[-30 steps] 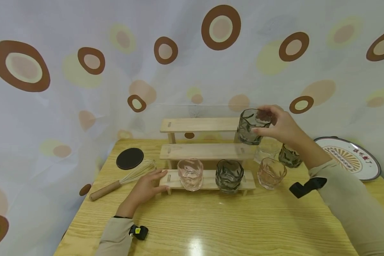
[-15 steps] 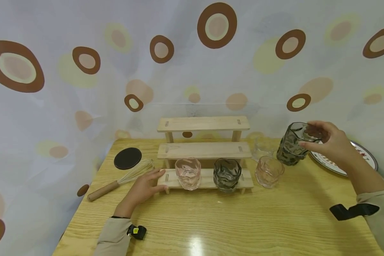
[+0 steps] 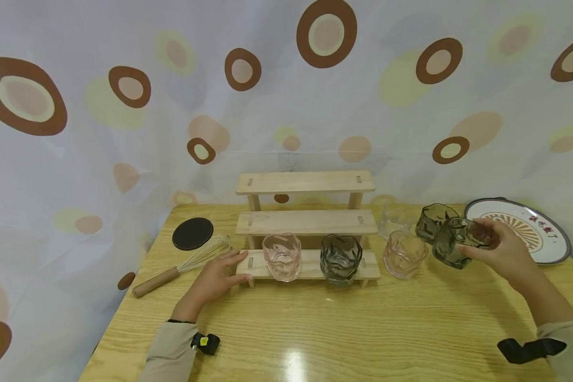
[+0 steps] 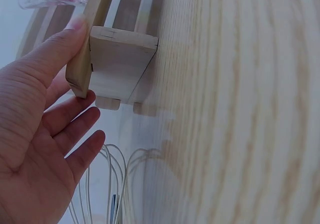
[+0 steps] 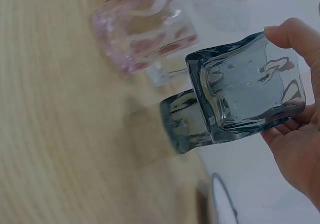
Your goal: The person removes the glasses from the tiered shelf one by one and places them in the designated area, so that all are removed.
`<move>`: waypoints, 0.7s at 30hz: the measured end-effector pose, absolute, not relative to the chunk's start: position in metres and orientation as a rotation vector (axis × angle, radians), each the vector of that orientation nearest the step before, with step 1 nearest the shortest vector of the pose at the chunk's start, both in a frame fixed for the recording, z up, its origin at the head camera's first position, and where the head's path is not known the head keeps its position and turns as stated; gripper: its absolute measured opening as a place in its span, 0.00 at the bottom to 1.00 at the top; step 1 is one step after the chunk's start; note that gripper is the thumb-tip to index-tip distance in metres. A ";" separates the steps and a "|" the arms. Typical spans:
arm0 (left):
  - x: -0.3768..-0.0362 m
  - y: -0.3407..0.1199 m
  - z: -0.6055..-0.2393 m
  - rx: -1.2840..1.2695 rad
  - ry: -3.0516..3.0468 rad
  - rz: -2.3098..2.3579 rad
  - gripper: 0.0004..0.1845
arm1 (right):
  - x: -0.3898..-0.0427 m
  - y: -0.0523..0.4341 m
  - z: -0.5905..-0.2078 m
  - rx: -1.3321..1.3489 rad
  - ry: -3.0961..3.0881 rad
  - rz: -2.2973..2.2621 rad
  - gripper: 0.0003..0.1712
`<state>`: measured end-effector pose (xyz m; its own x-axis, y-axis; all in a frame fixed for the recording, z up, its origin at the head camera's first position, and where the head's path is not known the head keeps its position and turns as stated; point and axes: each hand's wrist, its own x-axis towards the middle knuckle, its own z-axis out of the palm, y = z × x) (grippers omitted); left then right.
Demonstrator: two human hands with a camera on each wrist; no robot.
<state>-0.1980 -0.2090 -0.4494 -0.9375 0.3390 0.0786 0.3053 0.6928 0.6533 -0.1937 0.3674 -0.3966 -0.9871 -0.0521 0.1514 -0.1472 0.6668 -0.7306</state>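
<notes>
My right hand (image 3: 506, 257) holds a grey tumbler (image 3: 451, 249) by its rim and side; in the right wrist view that tumbler (image 5: 250, 83) appears lifted off the table. Behind it stands another grey tumbler (image 3: 432, 220), partly covered. The left hand (image 3: 215, 284) grips the left end of the lowest board of a three-tier wooden stand (image 3: 305, 183), thumb on top and fingers at its edge in the left wrist view. On that lowest board sit a pink tumbler (image 3: 283, 257) and a grey tumbler (image 3: 341, 260). The two upper boards carry nothing.
Right of the stand, a pink tumbler (image 3: 405, 254) and a clear tumbler (image 3: 392, 218) stand on the wooden table (image 3: 286, 329). A patterned plate (image 3: 549, 246) lies at far right. To the left are a whisk (image 3: 159, 281) and a black round disc (image 3: 193, 233).
My right hand has carried the grey tumbler from beside the top board to the right and down, and now holds it in front of the other grey tumbler. The left hand has stayed put.
</notes>
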 end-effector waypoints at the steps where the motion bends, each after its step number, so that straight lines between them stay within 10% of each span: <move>1: -0.198 -0.209 -0.449 0.538 2.842 1.094 0.36 | -0.193 0.368 -0.401 0.153 -2.766 1.226 0.43; 21: -0.197 -0.207 -0.447 0.503 2.823 1.134 0.34 | -0.186 0.362 -0.440 0.094 -2.781 1.264 0.47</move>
<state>-0.1968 -0.2073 -0.4472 -0.9451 0.3198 0.0674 0.2775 0.6765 0.6822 -0.1860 0.3622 -0.4402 -0.9945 -0.0206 0.1031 -0.0912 0.6568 -0.7485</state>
